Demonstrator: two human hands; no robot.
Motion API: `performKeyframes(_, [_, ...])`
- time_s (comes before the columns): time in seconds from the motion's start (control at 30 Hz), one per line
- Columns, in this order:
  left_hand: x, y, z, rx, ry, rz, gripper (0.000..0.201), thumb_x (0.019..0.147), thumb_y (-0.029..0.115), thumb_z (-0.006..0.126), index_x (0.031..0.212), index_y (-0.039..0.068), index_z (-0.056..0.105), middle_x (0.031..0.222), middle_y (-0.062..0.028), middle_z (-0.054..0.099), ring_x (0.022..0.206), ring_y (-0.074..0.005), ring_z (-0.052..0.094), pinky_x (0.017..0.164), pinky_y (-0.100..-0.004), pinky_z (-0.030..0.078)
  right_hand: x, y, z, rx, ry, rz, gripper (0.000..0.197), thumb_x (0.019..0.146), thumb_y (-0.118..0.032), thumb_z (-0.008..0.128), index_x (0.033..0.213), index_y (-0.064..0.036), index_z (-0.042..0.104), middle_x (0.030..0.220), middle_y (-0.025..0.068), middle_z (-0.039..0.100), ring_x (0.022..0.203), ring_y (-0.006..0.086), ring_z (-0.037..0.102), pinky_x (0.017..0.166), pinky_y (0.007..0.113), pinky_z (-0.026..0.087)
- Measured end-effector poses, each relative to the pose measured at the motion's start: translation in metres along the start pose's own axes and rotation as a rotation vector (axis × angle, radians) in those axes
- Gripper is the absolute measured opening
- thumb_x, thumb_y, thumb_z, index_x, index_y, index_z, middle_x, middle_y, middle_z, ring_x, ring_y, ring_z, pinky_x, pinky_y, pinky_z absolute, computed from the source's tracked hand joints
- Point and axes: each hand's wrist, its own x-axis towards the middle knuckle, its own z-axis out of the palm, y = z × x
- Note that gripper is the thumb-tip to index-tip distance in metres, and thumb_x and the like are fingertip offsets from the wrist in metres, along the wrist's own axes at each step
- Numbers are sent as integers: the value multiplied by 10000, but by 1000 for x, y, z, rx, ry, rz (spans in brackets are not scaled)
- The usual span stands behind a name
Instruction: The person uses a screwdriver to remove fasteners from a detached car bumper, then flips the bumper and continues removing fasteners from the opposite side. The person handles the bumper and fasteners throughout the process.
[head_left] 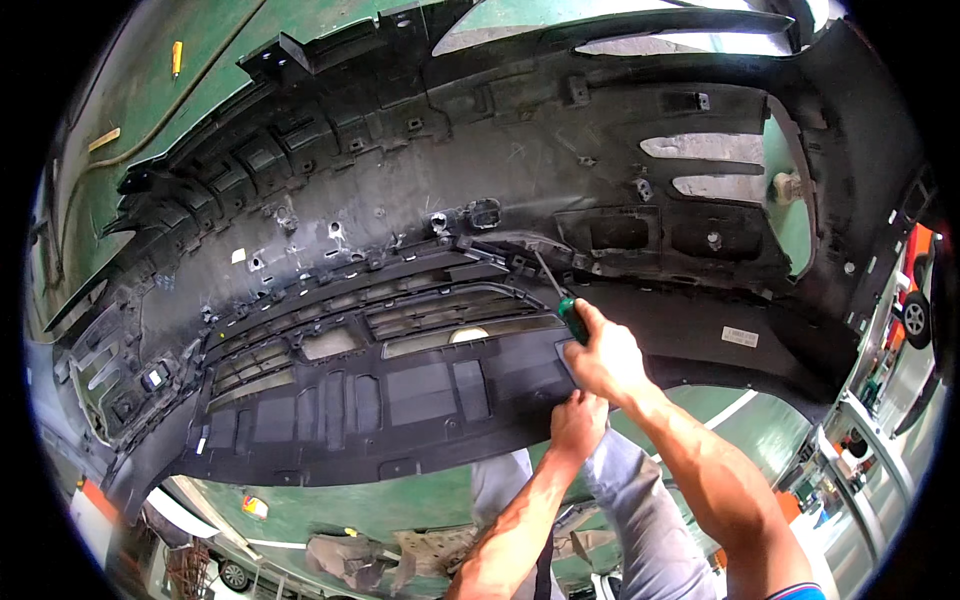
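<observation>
Green floor, bumper [450, 230] against both hands [590, 390]

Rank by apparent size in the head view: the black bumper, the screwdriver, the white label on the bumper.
1. black bumper, fills most of the view
2. screwdriver, in the right hand
3. white label, smallest

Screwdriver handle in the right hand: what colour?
Green screwdriver handle, clearest in the head view.

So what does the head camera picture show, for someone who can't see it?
A person's right hand holds a green-handled screwdriver with its tip against the inner side of a big black car bumper. The left hand grips the bumper's lower edge just below. Green floor shows underneath.
</observation>
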Motion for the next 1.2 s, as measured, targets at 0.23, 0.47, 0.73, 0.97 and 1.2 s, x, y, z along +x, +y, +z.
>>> performKeyframes(0.23, [8,7,-13,60,41,-6,399,837,162,584,1213,33,620,895,-47,624,810,-201,668,551,-346,555,38,10,-60,520,-166,93,683,735,-179,716,1337,88,534,1139,233,694,1074,311,671,956,336,496])
performKeyframes(0.47, [5,0,-11,21,140,36,378,836,159,584,1187,24,626,867,-48,614,774,-200,660,536,-344,559,8,-4,-31,-426,175,-431,674,739,-181,712,1352,8,506,989,222,656,876,365,690,730,450,557])
performKeyframes(0.73, [7,3,-8,43,91,19,374,836,159,590,1184,28,630,851,-48,614,760,-198,660,544,-327,567,8,5,-23,-702,116,-445,615,798,-137,619,1403,-99,514,878,196,657,683,352,685,565,443,535])
performKeyframes(0.97, [5,2,-6,73,122,6,372,842,159,586,1187,32,639,859,-39,608,775,-182,658,550,-315,568,11,1,-18,-535,141,-345,614,787,-174,652,1388,-131,538,911,196,689,782,378,689,700,456,556])
performKeyframes(1.2, [3,3,-8,87,139,9,370,836,159,588,1182,39,644,855,-28,604,772,-170,654,541,-305,562,9,-6,-22,-231,97,-152,549,784,-205,659,1327,-153,597,1002,214,713,897,378,704,806,472,562])
